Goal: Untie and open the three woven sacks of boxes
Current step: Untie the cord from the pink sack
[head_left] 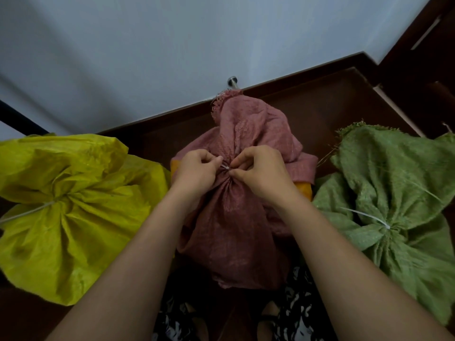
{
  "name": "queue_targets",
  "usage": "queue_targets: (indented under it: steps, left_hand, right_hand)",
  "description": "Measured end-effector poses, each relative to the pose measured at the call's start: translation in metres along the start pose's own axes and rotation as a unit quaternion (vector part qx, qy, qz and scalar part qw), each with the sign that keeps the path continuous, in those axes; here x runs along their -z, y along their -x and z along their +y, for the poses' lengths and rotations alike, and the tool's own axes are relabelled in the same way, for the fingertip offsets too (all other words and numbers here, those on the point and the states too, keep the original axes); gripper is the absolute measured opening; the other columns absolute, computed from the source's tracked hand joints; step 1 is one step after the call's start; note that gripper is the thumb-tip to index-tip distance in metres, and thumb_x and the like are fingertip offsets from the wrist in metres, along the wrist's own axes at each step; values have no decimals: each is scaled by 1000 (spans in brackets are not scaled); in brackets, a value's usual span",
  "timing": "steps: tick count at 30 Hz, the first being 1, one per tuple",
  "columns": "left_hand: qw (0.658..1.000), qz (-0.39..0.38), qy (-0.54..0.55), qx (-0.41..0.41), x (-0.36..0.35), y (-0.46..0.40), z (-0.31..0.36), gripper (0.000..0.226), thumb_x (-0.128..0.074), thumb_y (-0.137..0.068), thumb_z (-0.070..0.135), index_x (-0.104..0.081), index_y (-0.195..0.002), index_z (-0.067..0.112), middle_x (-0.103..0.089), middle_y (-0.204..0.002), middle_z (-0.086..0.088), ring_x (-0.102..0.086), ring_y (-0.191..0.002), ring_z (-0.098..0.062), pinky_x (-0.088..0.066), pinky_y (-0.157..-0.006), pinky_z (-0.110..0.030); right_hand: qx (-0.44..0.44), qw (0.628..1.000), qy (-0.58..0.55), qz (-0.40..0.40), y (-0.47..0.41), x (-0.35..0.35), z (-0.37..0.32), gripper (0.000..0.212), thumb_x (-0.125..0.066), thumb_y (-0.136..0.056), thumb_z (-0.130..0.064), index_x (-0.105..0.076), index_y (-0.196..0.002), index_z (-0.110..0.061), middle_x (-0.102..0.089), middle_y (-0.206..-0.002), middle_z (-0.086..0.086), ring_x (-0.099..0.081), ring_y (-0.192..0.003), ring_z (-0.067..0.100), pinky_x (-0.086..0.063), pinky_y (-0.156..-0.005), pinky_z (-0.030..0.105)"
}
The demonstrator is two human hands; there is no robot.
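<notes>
Three woven sacks stand side by side on the dark floor. The pink sack [234, 217] is in the middle, its neck gathered and bound by a thin white tie [225, 167]. My left hand [197, 168] pinches the tie from the left. My right hand [261, 171] pinches it from the right, at the knot. The yellow sack [69, 212] on the left is closed with a white tie [29, 211]. The green sack [394, 205] on the right is closed with a white tie [364, 215]. The boxes inside are hidden.
A pale wall [172, 45] with a dark skirting board runs behind the sacks. A metal doorstop [232, 82] sticks out just behind the pink sack. Dark wooden furniture [418, 70] stands at the right. Something orange [304, 189] shows beside the pink sack.
</notes>
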State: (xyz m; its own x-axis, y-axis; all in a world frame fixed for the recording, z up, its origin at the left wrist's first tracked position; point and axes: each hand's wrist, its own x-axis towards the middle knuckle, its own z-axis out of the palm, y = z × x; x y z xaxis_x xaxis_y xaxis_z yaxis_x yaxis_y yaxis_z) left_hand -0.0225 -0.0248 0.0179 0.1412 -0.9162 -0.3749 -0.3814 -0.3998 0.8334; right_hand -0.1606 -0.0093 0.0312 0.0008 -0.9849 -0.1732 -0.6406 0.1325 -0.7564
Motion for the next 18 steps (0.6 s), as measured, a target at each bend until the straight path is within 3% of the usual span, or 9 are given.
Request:
queue_targets:
  steps: [5,8,10,14,18]
  left_hand:
    - [985,-46,160,52,-2,1,10,30,-54,-93,7,-56,-63,9,-57,-72,-7,-51,-77,-18,-41,-76,-29]
    - [978,-67,193,40,-6,5,14,30,-50,-95,3,-55,-65,7,-55,-63,-8,-50,-63,-16,-42,-64,-26]
    - [980,-69,188,21,-9,7,16,31,-50,-94,1,-54,-64,8,-56,-55,-2,-51,-57,-11,-43,-57,-21]
    - [981,-71,183,-5,-8,8,18,32,-49,-94,-1,-52,-64,8,-52,-45,6,-46,-43,-1,-38,-46,-14]
    - [964,-71,255,14,-1,7,23,32,-46,-96,1,-50,-65,6,-52,-47,2,-48,-42,-3,-40,-47,-15]
  right_hand:
    - [-2,1000,-5,18,-1,4,-1,15,-81,-73,-20,-68,-79,-25,-63,-65,-11,-60,-64,1,-46,-61,15]
    - [-25,999,33,18,-2,4,-4,16,-79,-75,-25,-65,-79,-31,-63,-70,-11,-63,-74,7,-54,-71,29]
    - [-42,996,72,21,0,5,-8,12,-75,-78,-29,-68,-88,-31,-67,-85,-9,-65,-87,14,-54,-77,35]
    - [-29,990,134,40,4,4,-15,19,-69,-84,-33,-68,-103,-32,-65,-103,-7,-61,-100,16,-49,-78,32]
    - [25,994,95,44,2,6,-14,18,-68,-83,-30,-70,-100,-29,-64,-92,-9,-61,-88,11,-51,-74,30]
